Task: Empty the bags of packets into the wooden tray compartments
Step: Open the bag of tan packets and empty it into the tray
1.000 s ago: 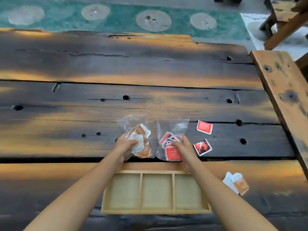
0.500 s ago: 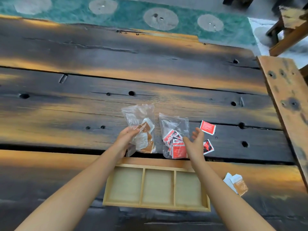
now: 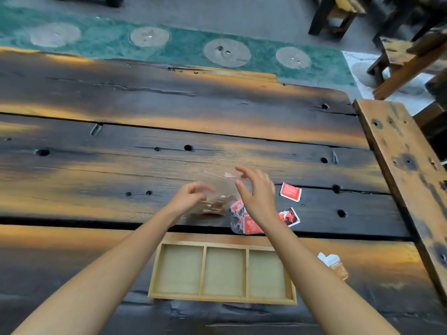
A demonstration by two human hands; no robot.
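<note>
A wooden tray [image 3: 222,300] with three empty compartments lies on the dark table near me. Just beyond it are two clear bags. The bag of brown and white packets [image 3: 216,199] is blurred, and my left hand [image 3: 188,199] grips its left side with curled fingers. My right hand [image 3: 257,192] hovers at the bag's top right edge, fingers spread and holding nothing. It partly covers the bag of red packets [image 3: 242,220], which lies flat on the table.
Two loose red packets [image 3: 291,192] [image 3: 291,216] lie right of the bags. A few brown and white packets [image 3: 335,265] sit right of the tray. A wooden bench [image 3: 406,170] borders the table's right side, and stools [image 3: 401,56] stand beyond it.
My right hand let go of the red packet bag and moved up and left to the brown packet bag's top. My left hand has lifted that bag slightly. The camera tilted up.
</note>
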